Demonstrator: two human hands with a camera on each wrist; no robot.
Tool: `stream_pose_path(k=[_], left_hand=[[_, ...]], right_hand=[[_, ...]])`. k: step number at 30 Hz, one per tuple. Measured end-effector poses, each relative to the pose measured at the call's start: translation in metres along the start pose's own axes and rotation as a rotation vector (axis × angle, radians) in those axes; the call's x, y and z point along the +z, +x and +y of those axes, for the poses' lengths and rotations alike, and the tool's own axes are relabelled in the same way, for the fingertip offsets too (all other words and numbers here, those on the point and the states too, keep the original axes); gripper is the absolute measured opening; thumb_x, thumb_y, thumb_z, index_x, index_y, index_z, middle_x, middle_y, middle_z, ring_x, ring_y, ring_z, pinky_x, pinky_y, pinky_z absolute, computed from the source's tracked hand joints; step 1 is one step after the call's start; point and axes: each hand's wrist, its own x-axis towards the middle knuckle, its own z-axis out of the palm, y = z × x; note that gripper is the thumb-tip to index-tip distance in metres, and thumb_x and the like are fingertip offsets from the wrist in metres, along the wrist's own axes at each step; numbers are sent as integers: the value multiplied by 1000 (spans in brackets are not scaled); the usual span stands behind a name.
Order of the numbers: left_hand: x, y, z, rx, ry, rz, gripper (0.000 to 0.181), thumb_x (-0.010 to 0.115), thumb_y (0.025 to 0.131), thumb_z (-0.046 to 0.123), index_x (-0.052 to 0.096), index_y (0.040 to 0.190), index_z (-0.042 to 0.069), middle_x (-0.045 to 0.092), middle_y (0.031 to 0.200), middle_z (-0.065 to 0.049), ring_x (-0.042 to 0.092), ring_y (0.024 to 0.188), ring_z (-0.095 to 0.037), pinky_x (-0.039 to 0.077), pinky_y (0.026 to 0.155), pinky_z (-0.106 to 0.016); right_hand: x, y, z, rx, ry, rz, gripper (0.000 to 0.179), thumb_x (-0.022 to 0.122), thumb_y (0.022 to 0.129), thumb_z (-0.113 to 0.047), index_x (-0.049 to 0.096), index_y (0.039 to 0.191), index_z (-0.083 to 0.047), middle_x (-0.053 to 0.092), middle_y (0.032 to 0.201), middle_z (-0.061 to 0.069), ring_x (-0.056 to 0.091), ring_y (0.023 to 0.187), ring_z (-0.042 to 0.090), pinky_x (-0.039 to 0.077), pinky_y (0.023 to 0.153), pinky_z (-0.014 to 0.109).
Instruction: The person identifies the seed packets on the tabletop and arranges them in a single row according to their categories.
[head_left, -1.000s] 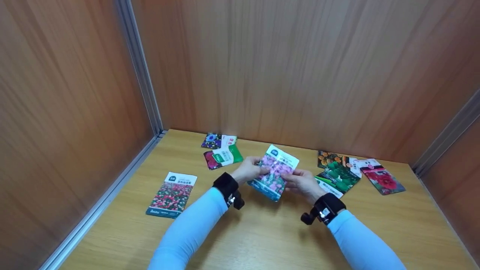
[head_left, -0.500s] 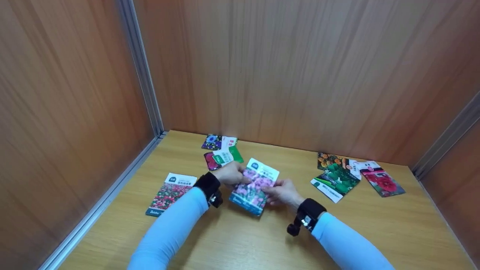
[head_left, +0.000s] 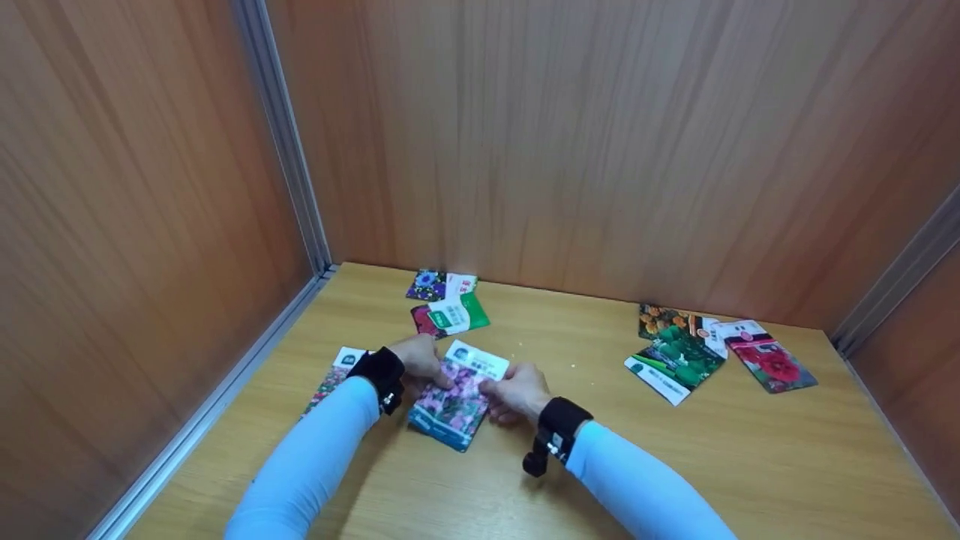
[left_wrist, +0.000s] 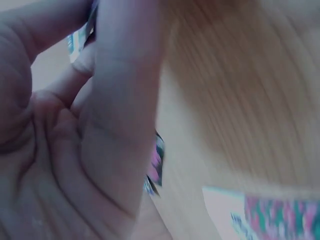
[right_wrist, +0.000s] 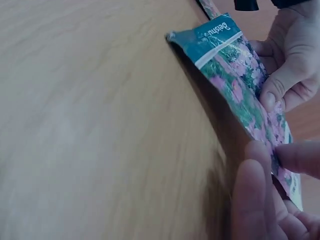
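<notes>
A seed packet with pink flowers (head_left: 459, 394), white at the top and teal at the bottom, is held between both hands low over the table. My left hand (head_left: 420, 358) pinches its left edge, thumb on the printed face. At the opposite edge my right hand (head_left: 519, 391) pinches it between thumb and fingers; the right wrist view shows the packet (right_wrist: 235, 80) tilted, with a shadow beneath. Left of the hands lies a seed packet with red and pink flowers (head_left: 328, 386), partly hidden by the left wrist.
At the back left lie a blue-flower packet (head_left: 427, 285) and a green-and-white packet (head_left: 457, 313). To the right, an orange-flower packet (head_left: 664, 319), a green-leaf packet (head_left: 682, 360) and a red-flower packet (head_left: 776, 364) lie close together. Wooden panels (head_left: 555, 150) wall the table (head_left: 675, 465).
Both hands have carried the pink-flower packet left and toward the front, lower over the table. The left arm now covers more of the red-and-pink packet. The other packets stay put.
</notes>
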Motion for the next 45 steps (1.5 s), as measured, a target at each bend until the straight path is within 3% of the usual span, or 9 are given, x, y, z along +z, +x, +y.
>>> stream_pose_path(k=[5,8,13,16,22,27,34,40,45], left_hand=[[-6,-9,-5,-89,49,3,29,94,83,27,74,88,7,67,72,-5,61,51,-16,51,46,-26],[-8,-15,-7,-129,43,-42,24,93,85,23,76,90,5,70,74,-6,63,53,-14,52,48,-24],[-12,-26,-12,-123,67,-127,15,88,89,13,79,85,2,74,72,-8,65,53,-11,58,57,-23],[-13,-30,-16,-90,114,-102,16,87,89,11,80,82,-1,75,70,-9,66,52,-11,59,57,-24],[-13,-35,-26,-125,110,-16,16,88,87,8,80,79,-2,73,67,-10,64,51,-13,55,51,-24],[-13,-40,-30,-80,132,41,19,91,84,9,79,75,-3,72,64,-12,63,49,-13,52,47,-23],[-18,-46,-37,-125,11,20,12,89,87,10,82,85,0,71,66,-9,60,50,-12,50,48,-23],[-22,-46,-38,-156,-32,7,8,86,89,7,82,90,0,71,70,-8,61,53,-12,53,53,-24],[-22,-41,-39,-225,-81,26,9,86,88,4,80,94,1,72,74,-9,63,55,-13,56,56,-25]], right_hand=[[15,1,-4,-20,-125,26,27,87,91,-33,78,82,-9,76,71,9,70,54,17,57,49,29],[20,2,-4,-23,-177,42,26,88,89,-33,78,78,-12,75,68,7,68,53,17,55,47,28],[27,3,-6,-57,-238,51,27,88,90,-32,77,75,-13,73,66,5,67,52,17,53,47,27],[33,2,-8,-72,-247,52,27,86,92,-32,77,74,-14,73,66,5,68,54,17,53,48,28],[46,-1,-12,-87,-254,53,22,86,91,-28,78,76,-14,74,69,5,69,58,20,52,51,29],[52,1,-16,-99,-308,106,25,87,89,-30,75,72,-16,72,68,3,65,58,19,45,49,29],[55,5,-17,-184,-397,150,35,89,86,-34,70,62,-15,65,58,0,60,52,17,41,47,29],[57,4,-19,-172,-391,142,29,88,86,-35,72,71,-16,67,71,-1,59,64,19,41,54,31],[61,5,-19,-178,-397,145,26,89,87,-35,73,78,-16,68,78,0,60,69,21,44,59,32]])
